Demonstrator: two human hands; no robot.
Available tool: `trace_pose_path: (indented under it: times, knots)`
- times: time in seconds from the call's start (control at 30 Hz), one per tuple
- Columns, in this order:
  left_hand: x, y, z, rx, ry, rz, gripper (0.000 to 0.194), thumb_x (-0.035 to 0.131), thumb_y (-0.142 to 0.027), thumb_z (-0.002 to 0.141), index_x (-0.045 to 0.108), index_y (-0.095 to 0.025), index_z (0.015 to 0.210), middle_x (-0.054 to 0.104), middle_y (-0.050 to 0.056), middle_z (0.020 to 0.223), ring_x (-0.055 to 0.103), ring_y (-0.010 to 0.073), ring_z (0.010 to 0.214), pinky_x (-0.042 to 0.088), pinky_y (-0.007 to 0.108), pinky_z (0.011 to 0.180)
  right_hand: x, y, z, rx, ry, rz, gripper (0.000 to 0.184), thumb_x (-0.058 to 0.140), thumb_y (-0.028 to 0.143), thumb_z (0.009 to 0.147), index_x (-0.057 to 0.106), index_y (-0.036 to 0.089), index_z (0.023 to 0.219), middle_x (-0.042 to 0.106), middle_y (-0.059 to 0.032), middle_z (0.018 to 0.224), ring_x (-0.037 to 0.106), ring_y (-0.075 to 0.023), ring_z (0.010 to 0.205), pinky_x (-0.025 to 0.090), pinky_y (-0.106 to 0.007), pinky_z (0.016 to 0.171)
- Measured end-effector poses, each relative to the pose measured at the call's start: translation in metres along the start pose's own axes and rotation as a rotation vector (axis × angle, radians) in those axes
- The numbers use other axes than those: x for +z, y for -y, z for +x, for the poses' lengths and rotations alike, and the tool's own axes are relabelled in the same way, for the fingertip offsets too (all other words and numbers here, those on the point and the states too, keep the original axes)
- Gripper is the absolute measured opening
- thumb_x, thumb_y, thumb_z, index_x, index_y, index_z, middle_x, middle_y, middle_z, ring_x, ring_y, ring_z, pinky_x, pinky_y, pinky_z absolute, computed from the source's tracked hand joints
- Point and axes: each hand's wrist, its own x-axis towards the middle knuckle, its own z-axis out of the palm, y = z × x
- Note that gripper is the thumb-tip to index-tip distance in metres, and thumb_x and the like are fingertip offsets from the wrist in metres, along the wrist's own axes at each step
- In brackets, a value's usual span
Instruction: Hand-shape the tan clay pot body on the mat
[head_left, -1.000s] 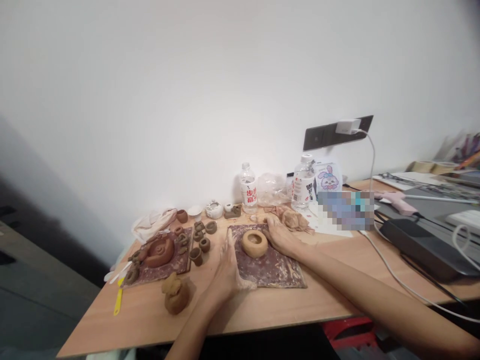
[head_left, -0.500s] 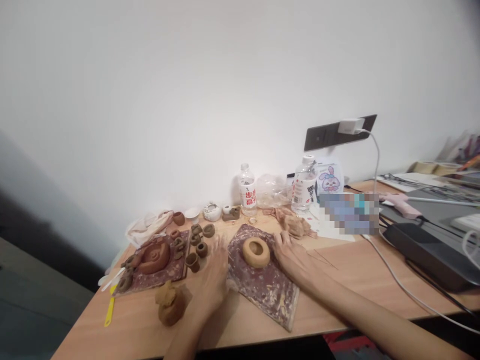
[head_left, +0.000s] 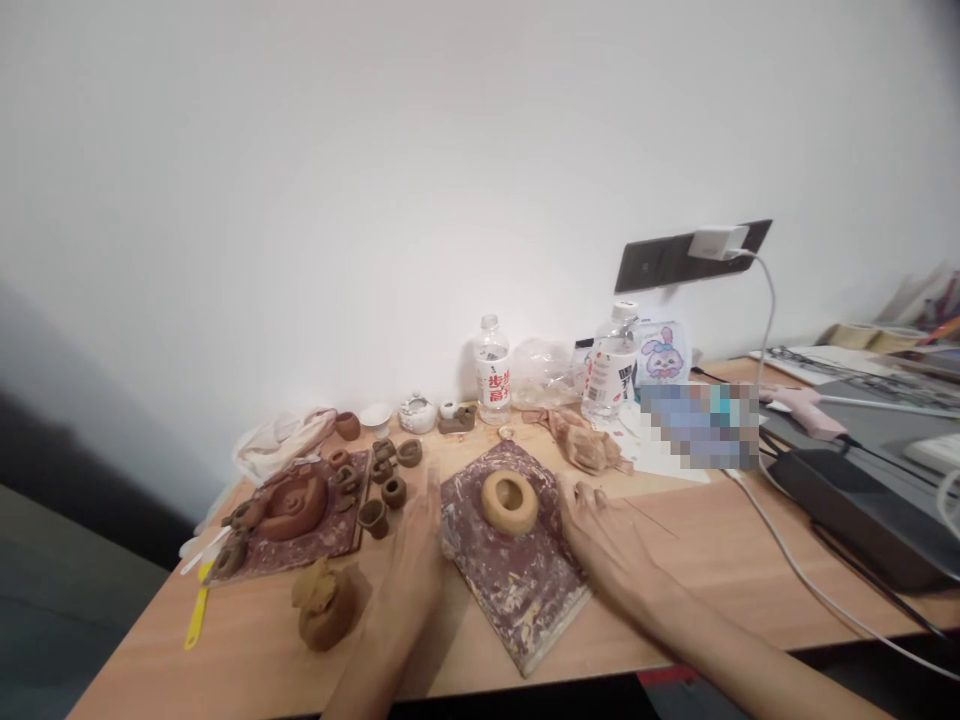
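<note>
"Hands first: what's the right hand (head_left: 609, 548) doing?"

"Lying open, fingers spread, holding nothing. It's at the right edge of a stained board (head_left: 517, 590), with the fingertips (head_left: 589, 496) reaching about to that edge."

"And the left hand (head_left: 415, 575)?"

"Blurred, so I can't tell how far open it is. It's just beside the board's left edge, and I can't see anything in its grip."

"Where's the clay ring (head_left: 509, 503)?"

"Lying flat on the upper part of the board, between the two hands and touching neither. Its hollow faces up."

"What step would you call this?"

"My judgement: shaping a thick clay ring, with the hands off it for the moment. The next move calls for a light grip from both sides, so the wall doesn't dent if the clay is soft."

"What's further out?"

"Left of the board, small clay cups (head_left: 373, 518) stand by a clay spiral (head_left: 289, 507) on a second board (head_left: 341, 540), and a lump of clay (head_left: 325, 605) sits on the counter (head_left: 480, 668). Farther back stands a water bottle (head_left: 491, 370)."
</note>
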Motion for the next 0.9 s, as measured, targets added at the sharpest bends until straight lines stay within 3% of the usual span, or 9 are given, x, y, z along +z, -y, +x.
trace_pose_path:
  times: [0.2,0.43,0.57,0.7,0.77,0.83,0.9]
  knots:
    - [-0.014,-0.018,0.022,-0.156,0.028,0.012,0.058,0.036,-0.021,0.088,0.033,-0.017,0.146,0.062,0.016,0.119,0.057,0.0310,0.111,0.042,0.047,0.100,0.003,0.002,-0.010,-0.010,0.018,0.034,0.049,0.042,-0.009,0.076,0.055,0.008,0.120,0.069,-0.0185,0.084,0.068,-0.0273,0.077,0.052,-0.031,0.060]
    - [-0.005,-0.011,0.027,-0.184,0.055,-0.068,0.067,0.036,-0.015,0.084,0.023,-0.012,0.150,0.069,0.014,0.098,0.063,0.0284,0.092,0.046,0.044,0.093,0.013,0.013,-0.033,-0.049,-0.102,-0.020,0.054,0.042,-0.010,0.070,0.056,0.004,0.120,0.068,-0.0163,0.072,0.067,-0.0264,0.064,0.052,-0.034,0.056]
    - [0.000,0.000,0.025,-0.156,0.022,-0.138,0.061,0.040,-0.019,0.086,0.032,-0.017,0.147,0.070,0.010,0.096,0.063,0.0272,0.092,0.046,0.041,0.093,0.011,0.010,-0.034,-0.070,0.013,0.064,0.055,0.043,-0.009,0.069,0.057,0.005,0.121,0.070,-0.0154,0.073,0.068,-0.0253,0.062,0.050,-0.031,0.052]
    - [0.001,0.002,0.027,-0.046,0.015,-0.092,0.055,0.042,-0.019,0.084,0.044,-0.020,0.139,0.066,0.013,0.114,0.055,0.0294,0.116,0.039,0.046,0.104,-0.012,-0.015,-0.016,-0.094,0.159,0.206,0.053,0.047,-0.002,0.075,0.052,0.005,0.127,0.070,-0.0137,0.073,0.068,-0.0270,0.063,0.050,-0.034,0.055]
    - [-0.001,-0.004,0.033,0.016,0.023,-0.081,0.051,0.045,-0.019,0.083,0.050,-0.021,0.133,0.061,0.013,0.126,0.050,0.0298,0.124,0.034,0.049,0.109,-0.032,-0.030,0.000,-0.140,0.129,0.324,0.043,0.045,0.004,0.082,0.056,0.011,0.123,0.070,-0.0129,0.079,0.067,-0.0248,0.067,0.051,-0.033,0.061]
    - [-0.003,-0.012,0.040,0.072,0.113,-0.136,0.043,0.046,-0.018,0.083,0.056,-0.020,0.125,0.060,0.013,0.127,0.053,0.0291,0.121,0.037,0.049,0.108,-0.054,-0.041,0.015,-0.330,0.054,0.485,0.040,0.043,0.004,0.084,0.060,0.017,0.119,0.069,-0.0140,0.103,0.067,-0.0227,0.091,0.051,-0.033,0.078]
    - [-0.006,-0.020,0.049,0.063,0.194,-0.280,0.037,0.045,-0.022,0.087,0.057,-0.017,0.121,0.066,0.012,0.117,0.060,0.0262,0.112,0.043,0.045,0.104,-0.070,-0.045,0.030,-0.512,0.022,0.557,0.042,0.041,0.003,0.087,0.061,0.021,0.119,0.058,-0.0136,0.129,0.056,-0.0238,0.117,0.046,-0.038,0.094]
